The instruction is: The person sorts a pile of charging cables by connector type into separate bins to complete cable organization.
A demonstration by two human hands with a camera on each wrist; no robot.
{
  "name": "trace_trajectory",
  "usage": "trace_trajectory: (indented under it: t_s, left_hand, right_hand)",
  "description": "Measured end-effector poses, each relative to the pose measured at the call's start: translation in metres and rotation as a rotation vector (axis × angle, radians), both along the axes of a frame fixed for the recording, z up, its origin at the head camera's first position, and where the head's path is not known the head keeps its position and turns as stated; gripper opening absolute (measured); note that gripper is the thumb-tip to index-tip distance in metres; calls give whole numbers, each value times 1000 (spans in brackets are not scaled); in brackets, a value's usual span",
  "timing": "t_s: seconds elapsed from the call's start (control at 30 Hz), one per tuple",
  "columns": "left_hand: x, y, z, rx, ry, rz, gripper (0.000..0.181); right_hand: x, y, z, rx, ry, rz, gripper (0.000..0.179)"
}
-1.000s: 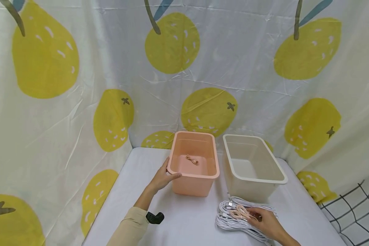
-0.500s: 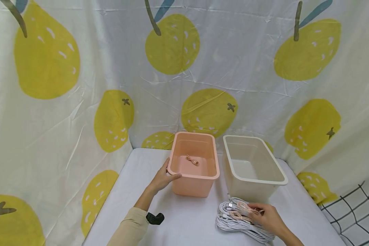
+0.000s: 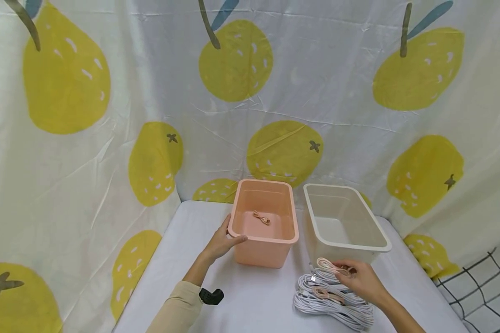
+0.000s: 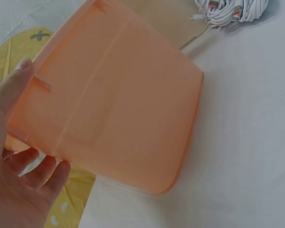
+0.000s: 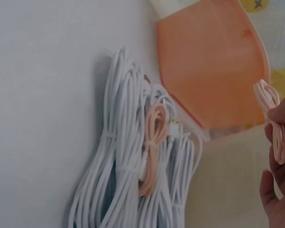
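Note:
My left hand (image 3: 221,241) grips the near left corner of a peach plastic bin (image 3: 258,253), thumb on the rim and fingers against the side. Inside that bin lies a small coiled cable (image 3: 261,217). A bundled pale pink cable (image 5: 276,121) is pinched between the thumb and fingers of my right hand (image 3: 360,280), raised just above a heap of coiled white cables (image 3: 312,303). Another pink cable (image 5: 154,147), tied in the middle, rests on top of the white coils. USB plugs stick out among them.
A cream bin (image 3: 337,249) stands right of the peach one, just behind the cable heap. Both are on a white-covered table (image 3: 250,305). A fruit-print curtain (image 3: 216,138) hangs around the back and sides, and a black wire grid (image 3: 483,282) is at the right.
My right hand has lifted one pink cable off the heap, up and slightly away, uncovering the other pink cable. My left hand has stayed on the peach bin.

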State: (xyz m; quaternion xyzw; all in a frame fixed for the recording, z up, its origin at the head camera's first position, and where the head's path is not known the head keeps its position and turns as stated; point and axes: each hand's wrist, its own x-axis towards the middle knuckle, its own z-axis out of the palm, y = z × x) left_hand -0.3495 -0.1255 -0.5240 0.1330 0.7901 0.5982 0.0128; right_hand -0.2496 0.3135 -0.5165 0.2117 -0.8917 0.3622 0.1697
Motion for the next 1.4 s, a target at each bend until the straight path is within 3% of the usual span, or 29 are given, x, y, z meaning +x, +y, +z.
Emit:
trace_trajectory:
  t_s: [0.2,0.33,0.5,0.7,1.4]
  left_hand:
    - [0,3,1,-5,-8,-4,118]
    - [2,1,2,2,-14,7,119]
    - [2,-2,1,-12,-6,7,118]
    - [2,-1,1,-13,0,18,118]
    - [2,-3,5,-2,-15,7,120]
  right_hand:
    - [-3,-3,24,-8,66,63,30]
    - [-16,-9,40,-8,137,120,30]
    - [-36,-16,61,26,154,108,27]
    - [-57,-21,82,31,111,88,22]
    - [-126,-56,121,48,-97,39,29]
